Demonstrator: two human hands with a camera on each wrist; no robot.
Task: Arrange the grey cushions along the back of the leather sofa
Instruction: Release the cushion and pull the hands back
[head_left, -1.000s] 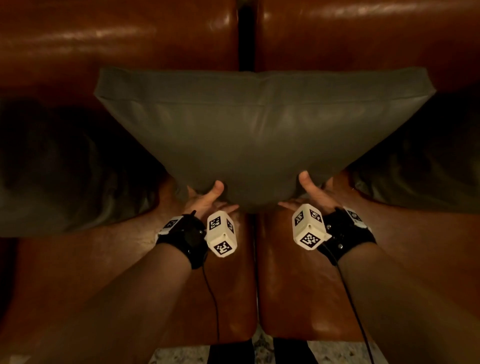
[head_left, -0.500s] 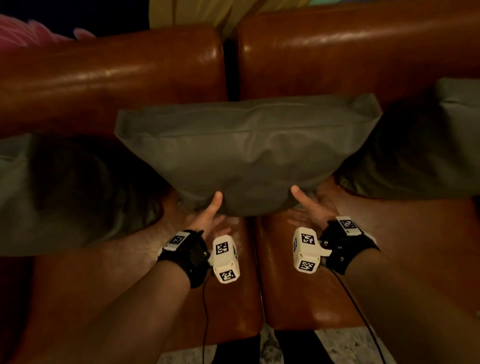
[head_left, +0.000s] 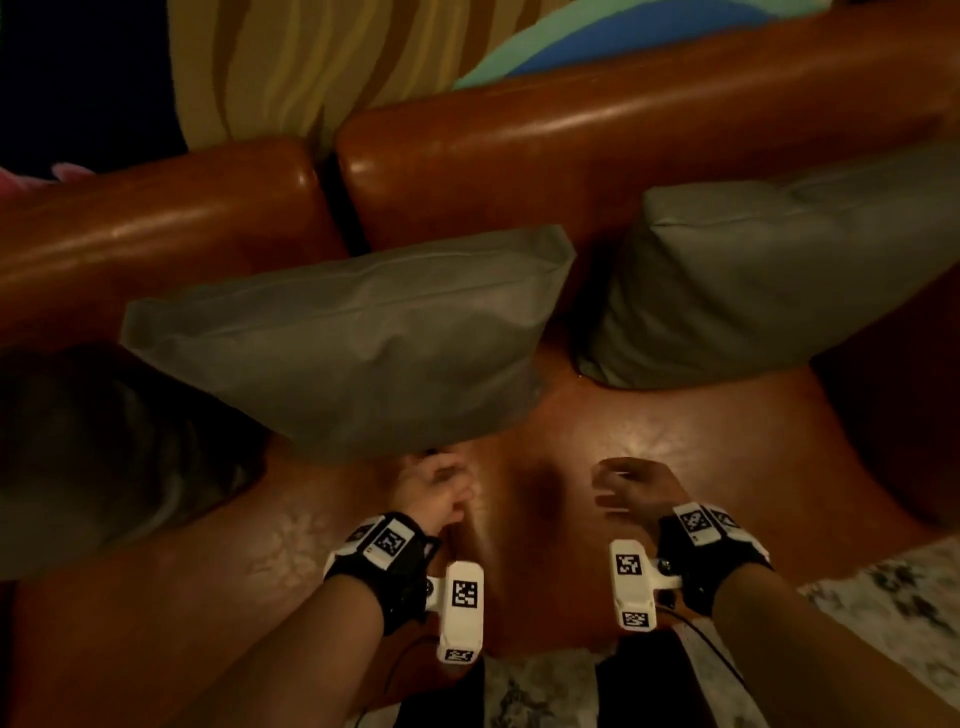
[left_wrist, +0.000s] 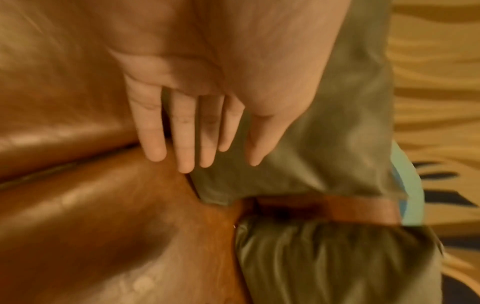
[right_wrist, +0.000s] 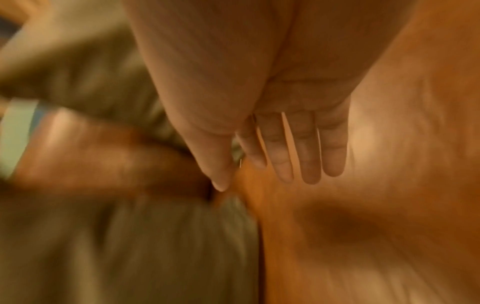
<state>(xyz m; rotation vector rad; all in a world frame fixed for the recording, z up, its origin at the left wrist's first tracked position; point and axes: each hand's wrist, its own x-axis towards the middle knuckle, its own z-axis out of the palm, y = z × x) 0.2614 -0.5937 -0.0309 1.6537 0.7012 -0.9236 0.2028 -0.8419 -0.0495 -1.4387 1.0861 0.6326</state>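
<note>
Head view. A brown leather sofa (head_left: 649, 150) is seen from its front edge. Three grey cushions are set along its back: the middle cushion (head_left: 353, 343) is leaned against the backrest where the two back sections meet; the right cushion (head_left: 769, 280) is propped upright toward the right end; the left cushion (head_left: 104, 457) is found in shadow at the left end (its outline is hard to make out). The left hand (head_left: 434, 491) is held just below the middle cushion's lower edge; whether it touches cannot be told here. The right hand (head_left: 631, 486) is held over the bare seat, apart from all cushions. A patterned rug (head_left: 291, 67) is visible behind the backrest.

Left wrist view. The left hand (left_wrist: 207, 102) is shown with fingers straight and close together, nothing gripped, the middle cushion (left_wrist: 337, 144) lying beyond them.

Right wrist view (blurred). The right hand (right_wrist: 272, 123) is shown flat, fingers extended, nothing held, over the seat leather.
</note>
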